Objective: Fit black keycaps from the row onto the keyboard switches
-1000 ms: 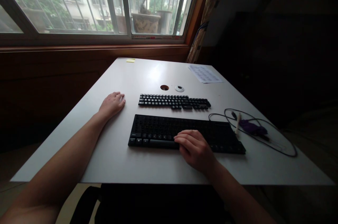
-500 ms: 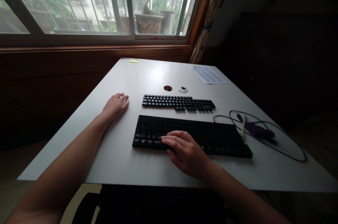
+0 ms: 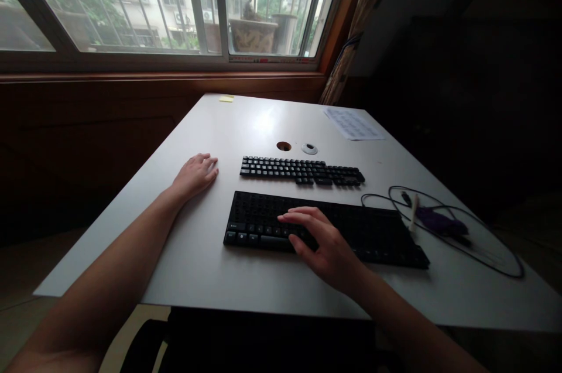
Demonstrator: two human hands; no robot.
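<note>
A black keyboard [image 3: 386, 233] lies across the near part of the white table. Keycaps sit along its two lower-left rows, while most of the upper area looks bare of them. Over the bottom rows is my right hand [image 3: 322, 244], fingers stretched out and thumb apart, with nothing visible in it; whether the fingertips touch the keys I cannot tell. Behind the keyboard, loose black keycaps [image 3: 281, 168] stand in close rows. My left hand [image 3: 195, 175] rests flat on the table to the left of those keycaps, fingers spread and holding nothing.
On the right of the white table [image 3: 188, 279] lie a looped black cable [image 3: 496, 270], a purple cloth-like bundle [image 3: 439, 221] and a pale stick [image 3: 413, 213]. Further back are a cable hole [image 3: 284, 146], its ring cover [image 3: 309, 149], printed sheets [image 3: 355, 124] and a yellow sticky note [image 3: 226, 99].
My right hand moves left along the keyboard's bottom rows, then back right, its thumb and fingers spreading apart. My left hand stays in place on the table. The camera view shifts slightly.
</note>
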